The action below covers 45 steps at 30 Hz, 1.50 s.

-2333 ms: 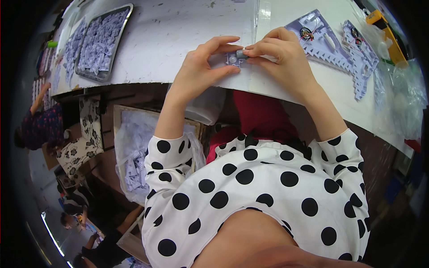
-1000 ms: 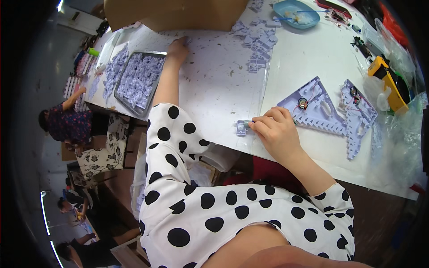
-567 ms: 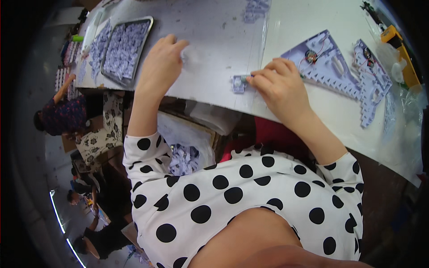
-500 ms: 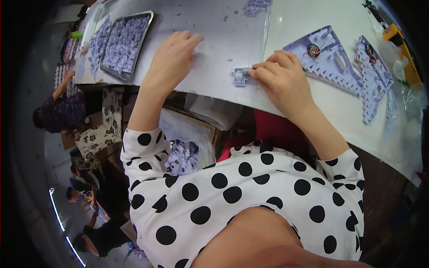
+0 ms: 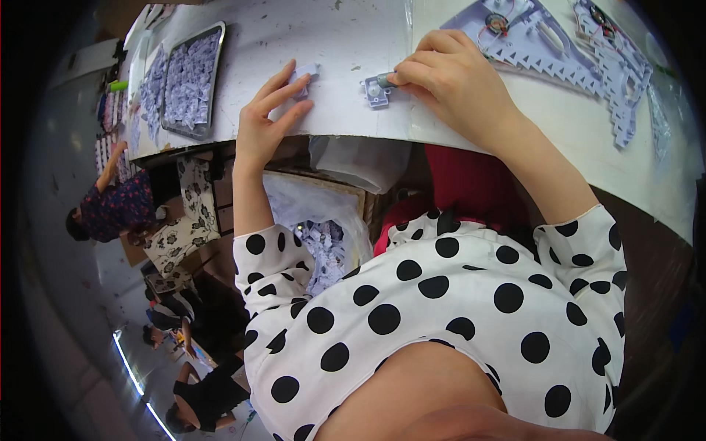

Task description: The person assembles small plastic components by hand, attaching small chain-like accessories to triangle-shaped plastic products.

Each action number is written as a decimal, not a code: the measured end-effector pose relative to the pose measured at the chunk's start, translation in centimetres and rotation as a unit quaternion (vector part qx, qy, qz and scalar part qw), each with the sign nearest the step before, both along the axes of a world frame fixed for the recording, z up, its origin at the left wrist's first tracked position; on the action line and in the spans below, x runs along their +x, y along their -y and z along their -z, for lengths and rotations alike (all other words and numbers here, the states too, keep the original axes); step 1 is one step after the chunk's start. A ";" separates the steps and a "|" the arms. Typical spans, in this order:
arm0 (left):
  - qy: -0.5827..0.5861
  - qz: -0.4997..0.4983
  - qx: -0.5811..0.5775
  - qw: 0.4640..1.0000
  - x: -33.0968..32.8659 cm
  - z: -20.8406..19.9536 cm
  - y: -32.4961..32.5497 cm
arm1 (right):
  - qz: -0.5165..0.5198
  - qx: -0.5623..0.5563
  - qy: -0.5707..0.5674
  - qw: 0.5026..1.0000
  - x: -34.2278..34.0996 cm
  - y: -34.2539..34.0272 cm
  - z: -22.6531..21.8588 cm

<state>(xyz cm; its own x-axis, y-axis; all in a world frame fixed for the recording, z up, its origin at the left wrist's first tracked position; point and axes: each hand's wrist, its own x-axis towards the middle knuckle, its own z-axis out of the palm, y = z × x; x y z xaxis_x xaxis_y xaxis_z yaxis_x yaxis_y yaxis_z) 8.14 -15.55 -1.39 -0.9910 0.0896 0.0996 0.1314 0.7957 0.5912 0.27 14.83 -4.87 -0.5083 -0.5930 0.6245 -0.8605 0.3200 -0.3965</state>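
Now the left hand (image 5: 266, 114), stretched beyond the tray (image 5: 215, 77) a second ago, is back just right of it — thumb and fingers pinching a pale piece (image 5: 312, 69). So each hand has a part, the two near but apart. Further right of the tray, the right hand (image 5: 450, 82) pinches a grey barrel (image 5: 384, 80) lying on a small case (image 5: 377, 101), hiding the barrel's end. Farthest right lie two toothed shells (image 5: 518, 45); below the tray's right, a lined box (image 5: 353, 213).

one cylinder (image 5: 384, 80), one tray (image 5: 215, 81), two wired housings (image 5: 518, 53) (image 5: 618, 82)
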 end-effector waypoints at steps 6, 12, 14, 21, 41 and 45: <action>-0.093 -0.015 0.281 0.955 1.4 1.6 -4.7 | -0.005 -0.002 0.005 1.000 0.4 -0.2 -0.9; -0.091 -0.079 0.361 0.925 2.6 3.8 -8.9 | 0.025 0.014 -0.002 1.000 0.4 -0.2 -0.3; -0.093 -0.067 0.343 0.933 2.5 3.4 -9.1 | 0.043 0.011 -0.001 0.999 0.3 0.3 0.0; -0.082 -0.064 0.286 0.953 2.2 3.7 -9.1 | 0.068 0.038 -0.022 0.997 0.5 0.8 -0.1; -0.045 0.028 0.105 0.993 0.7 0.8 -8.7 | 0.049 -0.026 0.043 0.998 0.5 0.4 1.0; -0.052 0.059 -0.003 0.997 0.6 -0.4 -9.3 | 0.030 -0.012 -0.068 0.997 0.5 0.1 0.5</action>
<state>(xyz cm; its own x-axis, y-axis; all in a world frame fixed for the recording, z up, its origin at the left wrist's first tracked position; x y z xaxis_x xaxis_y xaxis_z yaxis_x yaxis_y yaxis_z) 8.70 -6.22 -0.97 -0.9579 0.2063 0.1996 0.2845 0.7750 0.5643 0.76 14.75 -5.41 -0.4522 -0.5487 0.7032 -0.8863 0.3644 -0.2857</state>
